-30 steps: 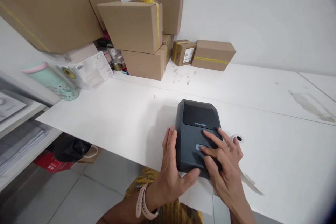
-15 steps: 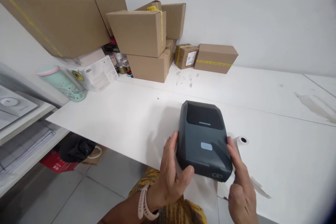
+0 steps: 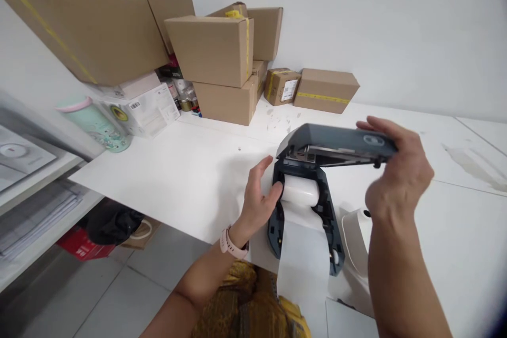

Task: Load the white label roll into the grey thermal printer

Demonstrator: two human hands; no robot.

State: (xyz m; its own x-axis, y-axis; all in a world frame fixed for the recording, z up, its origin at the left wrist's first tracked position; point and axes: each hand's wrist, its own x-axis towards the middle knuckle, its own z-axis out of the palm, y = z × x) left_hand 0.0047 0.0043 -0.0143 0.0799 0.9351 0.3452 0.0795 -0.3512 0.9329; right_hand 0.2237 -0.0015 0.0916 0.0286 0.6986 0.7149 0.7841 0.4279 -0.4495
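Note:
A dark grey label printer (image 3: 336,251) stands on the white table near its front edge, lid up. Inside it lies a white paper roll (image 3: 300,191), and a strip of paper (image 3: 304,259) runs from it out over the front. My right hand (image 3: 400,163) grips the front end of the raised printer lid (image 3: 340,140). At the printer's left side is my left hand (image 3: 259,198), fingers apart, its thumb at the base's rim near the roll. Right of the printer is a separate white roll (image 3: 358,237), partly hidden by my right forearm.
Cardboard boxes (image 3: 209,50) with yellow tape are stacked along the back wall. A mint tumbler (image 3: 95,124) and a white box (image 3: 144,113) stand at the left. Shelves (image 3: 43,174) with papers are at far left. The table's front edge (image 3: 158,219) is close to me.
The printer lid has swung up and open, uncovering the paper roll. My right hand has risen with the lid, and my left hand has moved up along the printer's left side.

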